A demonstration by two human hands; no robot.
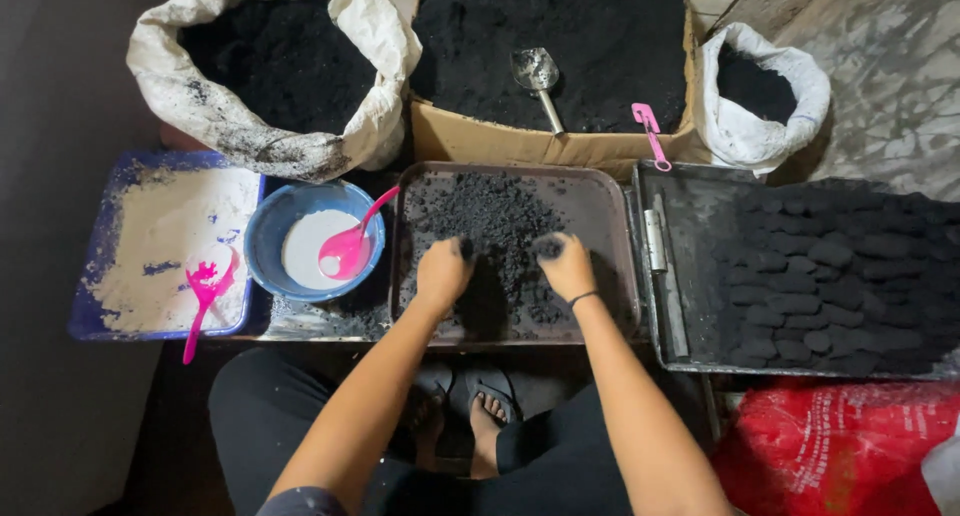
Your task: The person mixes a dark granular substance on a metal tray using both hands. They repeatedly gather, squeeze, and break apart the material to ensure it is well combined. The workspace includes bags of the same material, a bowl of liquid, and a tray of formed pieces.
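Black crumbly mix (500, 221) is heaped in a shallow brown tray (612, 226) at centre, just in front of the knees. Both hands are pressed into the near edge of the heap.

Judgement on the step: the mix is best gathered from the loose edge toward the middle, squeezed evenly so that clumps bind, and kept inside the tray rim; dry crumbs at the far side are better drawn in than left.

Left hand (441, 272): fingers curled down into the mix, nearly closed, blackened at the tips; a small clump seems to be held, though the palm is hidden. Right hand (565, 264): likewise curled over a dark lump at the fingertips, a thin band worn at the wrist.

Outward: to the left, a blue bowl (272, 231) of white paste with a pink spoon (350, 244); further left, a blue tray (100, 306) of pale powder with a pink fork (205, 291). To the right, a dark metal tray (690, 276) filled with rows of shaped black lumps (810, 286). Far side: a white sack (240, 126) of black powder, a cardboard box (520, 146) with a metal scoop (538, 76), and a smaller sack (760, 126).
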